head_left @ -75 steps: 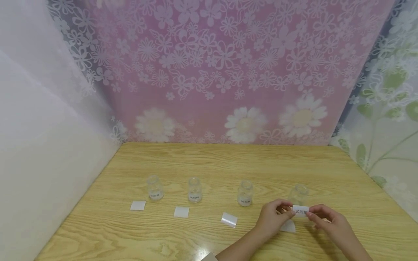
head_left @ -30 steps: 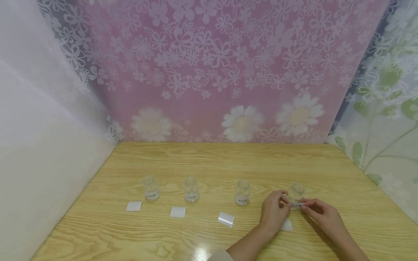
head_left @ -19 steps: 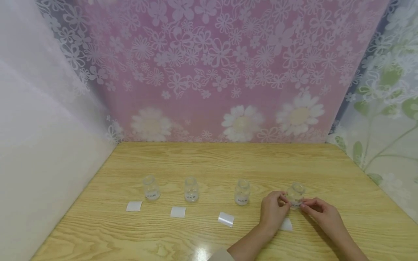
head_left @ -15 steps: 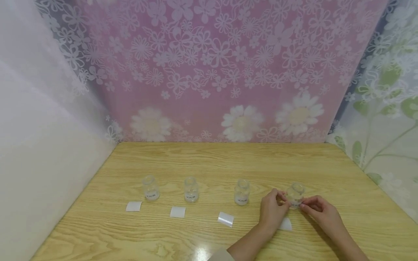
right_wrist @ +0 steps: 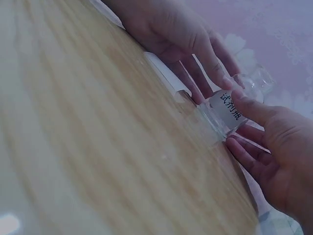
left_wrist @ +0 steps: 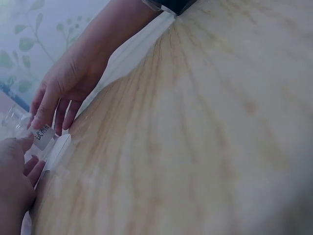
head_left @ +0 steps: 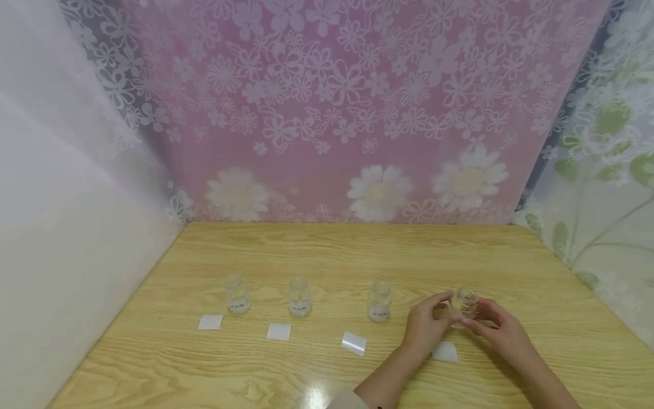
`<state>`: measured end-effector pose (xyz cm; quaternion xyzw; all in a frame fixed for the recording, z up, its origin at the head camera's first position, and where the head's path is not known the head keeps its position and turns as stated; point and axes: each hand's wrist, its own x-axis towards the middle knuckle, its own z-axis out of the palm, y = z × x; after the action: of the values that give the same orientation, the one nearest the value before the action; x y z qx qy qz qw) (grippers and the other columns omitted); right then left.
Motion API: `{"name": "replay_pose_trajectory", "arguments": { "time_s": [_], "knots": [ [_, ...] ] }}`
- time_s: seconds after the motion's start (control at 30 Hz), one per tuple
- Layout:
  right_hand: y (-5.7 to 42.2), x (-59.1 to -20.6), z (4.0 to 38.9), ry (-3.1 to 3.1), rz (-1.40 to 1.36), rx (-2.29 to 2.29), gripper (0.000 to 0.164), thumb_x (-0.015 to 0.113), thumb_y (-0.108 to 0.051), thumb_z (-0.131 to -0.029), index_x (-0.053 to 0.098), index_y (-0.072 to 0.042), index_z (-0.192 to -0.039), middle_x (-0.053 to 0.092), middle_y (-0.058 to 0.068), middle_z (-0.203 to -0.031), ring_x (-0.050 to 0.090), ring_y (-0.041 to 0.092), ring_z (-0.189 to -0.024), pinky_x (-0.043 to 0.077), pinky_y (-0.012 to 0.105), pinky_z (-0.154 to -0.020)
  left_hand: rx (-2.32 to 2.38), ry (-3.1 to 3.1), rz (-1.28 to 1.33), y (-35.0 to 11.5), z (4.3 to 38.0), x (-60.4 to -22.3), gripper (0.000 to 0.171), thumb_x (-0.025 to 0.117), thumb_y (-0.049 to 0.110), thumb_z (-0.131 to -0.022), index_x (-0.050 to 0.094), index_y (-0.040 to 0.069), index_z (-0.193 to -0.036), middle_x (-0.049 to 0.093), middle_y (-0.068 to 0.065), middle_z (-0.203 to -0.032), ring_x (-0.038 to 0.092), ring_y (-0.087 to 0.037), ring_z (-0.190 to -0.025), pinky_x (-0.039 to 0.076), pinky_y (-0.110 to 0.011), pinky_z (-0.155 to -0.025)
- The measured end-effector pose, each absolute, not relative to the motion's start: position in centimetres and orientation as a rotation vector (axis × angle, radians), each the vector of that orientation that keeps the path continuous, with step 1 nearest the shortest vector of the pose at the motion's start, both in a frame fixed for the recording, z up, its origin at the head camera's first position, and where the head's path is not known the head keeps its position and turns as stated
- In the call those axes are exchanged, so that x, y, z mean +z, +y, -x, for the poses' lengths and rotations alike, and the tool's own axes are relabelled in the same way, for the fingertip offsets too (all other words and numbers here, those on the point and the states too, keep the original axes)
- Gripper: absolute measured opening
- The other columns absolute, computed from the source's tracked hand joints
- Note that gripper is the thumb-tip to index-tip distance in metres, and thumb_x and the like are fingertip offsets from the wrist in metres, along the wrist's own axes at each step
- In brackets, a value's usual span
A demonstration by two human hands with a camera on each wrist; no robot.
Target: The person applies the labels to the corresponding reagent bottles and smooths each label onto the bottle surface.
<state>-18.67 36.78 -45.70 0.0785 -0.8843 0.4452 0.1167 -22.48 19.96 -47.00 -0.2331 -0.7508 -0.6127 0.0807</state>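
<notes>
At the right of the row, a small clear glass reagent bottle (head_left: 464, 304) stands between my two hands. A white label (right_wrist: 228, 108) with black printed characters lies on its side, best seen in the right wrist view. My left hand (head_left: 423, 326) holds the bottle's left side, its thumb at the label's edge. My right hand (head_left: 503, 329) grips the opposite side, with the thumb on the label and the fingers behind the glass. In the head view the thumbs hide most of the label. A white backing paper (head_left: 445, 351) lies just in front of the bottle.
Three similar labelled bottles stand to the left: one at far left (head_left: 237, 295), another bottle (head_left: 300, 298), and a third bottle (head_left: 379, 301). White paper pieces lie before them: a left paper (head_left: 210, 322), a middle paper (head_left: 279, 331), and a shiny paper (head_left: 353, 343). The wooden table (head_left: 245, 369) meets flowered walls.
The label, earlier stretched between both hands in front of the bottle, now lies on the glass. My fingers have since moved from the label's ends to around the bottle's sides.
</notes>
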Motion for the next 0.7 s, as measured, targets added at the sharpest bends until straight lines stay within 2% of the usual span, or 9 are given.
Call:
{"name": "replay_pose_trajectory", "arguments": {
  "time_s": [0.1, 0.2, 0.33, 0.43, 0.6, 0.7],
  "knots": [
    [37.0, -45.6, 18.8, -2.581, -0.182, 1.360, 0.040, 0.064, -0.013, -0.087, 0.049, 0.005, -0.119, 0.060, 0.021, -0.106, 0.059, 0.003, -0.081, 0.051, 0.025, -0.066, -1.850, -2.235, 0.662, 20.0, 22.6, -47.1, 0.038, 0.074, 0.013, -0.074, 0.067, 0.013, -0.111, 0.063, 0.007, -0.108, 0.060, -0.004, -0.091, 0.045, -0.011, -0.071],
    [37.4, -45.5, 18.8, -2.592, -0.123, 1.434, 0.045, 0.063, -0.015, -0.088, 0.048, 0.010, -0.122, 0.061, 0.016, -0.108, 0.058, 0.000, -0.083, 0.049, 0.020, -0.069, -1.914, -2.239, 0.605, 20.1, 22.7, -47.1, 0.037, 0.075, 0.009, -0.073, 0.068, 0.014, -0.110, 0.063, 0.006, -0.107, 0.060, -0.004, -0.089, 0.045, -0.009, -0.068],
    [37.9, -45.3, 18.8, -2.637, -0.112, 1.491, 0.053, 0.059, -0.017, -0.091, 0.040, 0.015, -0.128, 0.055, 0.025, -0.117, 0.056, -0.005, -0.087, 0.048, 0.017, -0.073, -1.961, -2.247, 0.571, 20.2, 22.8, -47.1, 0.038, 0.075, 0.007, -0.074, 0.068, 0.017, -0.110, 0.062, 0.007, -0.107, 0.060, -0.004, -0.089, 0.045, -0.009, -0.067],
    [38.1, -45.4, 18.8, -2.645, -0.174, 1.468, 0.051, 0.058, -0.015, -0.092, 0.038, 0.016, -0.128, 0.051, 0.030, -0.119, 0.054, -0.007, -0.088, 0.048, 0.016, -0.072, -1.965, -2.251, 0.586, 20.1, 22.8, -47.1, 0.037, 0.074, 0.008, -0.076, 0.068, 0.016, -0.111, 0.062, 0.008, -0.108, 0.060, -0.004, -0.091, 0.045, -0.010, -0.068],
    [38.0, -46.0, 19.0, -2.569, -0.354, 1.400, 0.047, 0.063, -0.002, -0.085, 0.042, 0.011, -0.126, 0.062, 0.006, -0.107, 0.055, -0.003, -0.089, 0.048, 0.018, -0.070, -1.877, -2.291, 0.662, 19.9, 22.6, -47.0, 0.042, 0.072, 0.002, -0.078, 0.064, 0.015, -0.117, 0.061, 0.009, -0.111, 0.058, -0.003, -0.093, 0.045, -0.010, -0.068],
    [37.7, -46.2, 19.2, -2.565, -0.405, 1.357, 0.051, 0.065, -0.001, -0.083, 0.040, 0.007, -0.126, 0.058, 0.008, -0.108, 0.055, 0.000, -0.089, 0.048, 0.020, -0.070, -1.800, -2.332, 0.693, 19.8, 22.5, -47.0, 0.051, 0.072, -0.003, -0.074, 0.061, 0.017, -0.120, 0.060, 0.010, -0.112, 0.057, -0.003, -0.094, 0.044, -0.009, -0.066]
  ]
}}
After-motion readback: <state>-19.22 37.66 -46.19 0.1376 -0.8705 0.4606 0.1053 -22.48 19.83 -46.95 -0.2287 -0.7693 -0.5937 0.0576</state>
